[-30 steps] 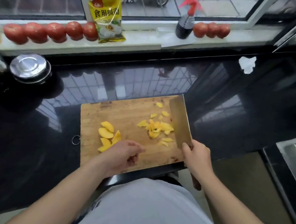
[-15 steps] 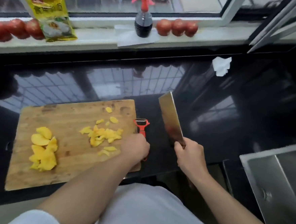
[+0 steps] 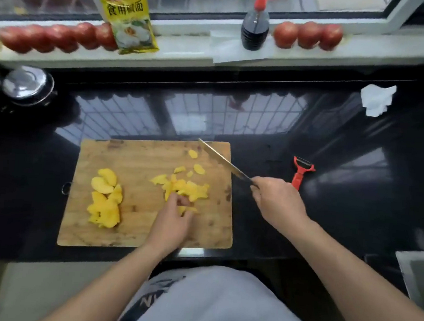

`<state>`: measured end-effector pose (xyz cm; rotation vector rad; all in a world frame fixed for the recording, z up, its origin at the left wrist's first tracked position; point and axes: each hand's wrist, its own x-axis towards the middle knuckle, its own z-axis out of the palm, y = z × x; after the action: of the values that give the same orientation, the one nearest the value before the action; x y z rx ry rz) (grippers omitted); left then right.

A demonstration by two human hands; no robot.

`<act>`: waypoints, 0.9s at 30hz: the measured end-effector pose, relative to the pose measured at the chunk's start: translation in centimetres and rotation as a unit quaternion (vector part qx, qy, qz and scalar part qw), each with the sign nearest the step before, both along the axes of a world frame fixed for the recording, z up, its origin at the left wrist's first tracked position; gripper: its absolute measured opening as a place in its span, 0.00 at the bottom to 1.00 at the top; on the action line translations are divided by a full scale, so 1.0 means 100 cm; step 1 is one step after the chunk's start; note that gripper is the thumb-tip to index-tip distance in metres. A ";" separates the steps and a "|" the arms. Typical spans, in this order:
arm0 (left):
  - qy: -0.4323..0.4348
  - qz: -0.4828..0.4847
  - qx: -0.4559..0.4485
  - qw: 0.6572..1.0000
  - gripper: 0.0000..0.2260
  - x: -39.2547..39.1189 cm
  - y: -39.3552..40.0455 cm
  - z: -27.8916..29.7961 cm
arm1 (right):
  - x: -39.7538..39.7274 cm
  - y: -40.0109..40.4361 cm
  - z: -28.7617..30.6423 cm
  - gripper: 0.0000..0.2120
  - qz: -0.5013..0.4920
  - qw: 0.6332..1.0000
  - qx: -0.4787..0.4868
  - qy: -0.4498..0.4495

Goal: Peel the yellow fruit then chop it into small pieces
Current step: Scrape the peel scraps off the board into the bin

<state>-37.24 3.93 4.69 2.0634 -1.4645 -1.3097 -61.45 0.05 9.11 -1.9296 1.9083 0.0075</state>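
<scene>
Left hand (image 3: pixel 172 222): fingers curled, tips on the chopped yellow fruit pieces (image 3: pixel 186 188) mid wooden cutting board (image 3: pixel 135 235); larger slices (image 3: pixel 105 198) lie at board's left. Right hand (image 3: pixel 277 202): fingers wrapped round cleaver (image 3: pixel 222 159) handle, blade over board's far right corner. Windowsill: yellow packet (image 3: pixel 127 16) printed 食用碱面.

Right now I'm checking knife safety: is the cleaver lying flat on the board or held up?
Held up. The right hand grips the cleaver, its blade edge-on and slanting over the cutting board's right corner.
</scene>
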 end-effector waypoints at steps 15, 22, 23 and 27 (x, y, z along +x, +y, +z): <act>0.006 0.116 -0.017 0.993 0.14 0.105 0.024 -0.027 | 0.040 -0.070 -0.025 0.08 0.301 0.948 -0.054 0.092; 0.036 0.171 0.004 0.985 0.09 0.128 0.045 -0.021 | 0.040 -0.078 -0.016 0.10 0.240 0.960 -0.134 0.046; 0.040 0.177 0.006 0.983 0.08 0.131 0.047 -0.020 | 0.043 -0.084 -0.019 0.10 0.230 0.963 -0.133 0.053; 0.071 0.191 0.008 0.979 0.06 0.136 0.050 -0.015 | 0.057 -0.094 -0.036 0.11 0.241 0.959 -0.123 0.085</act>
<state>-23.60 8.93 3.15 2.0781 -0.9398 -1.2793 -55.75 -9.37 5.47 -2.5975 1.5448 0.0874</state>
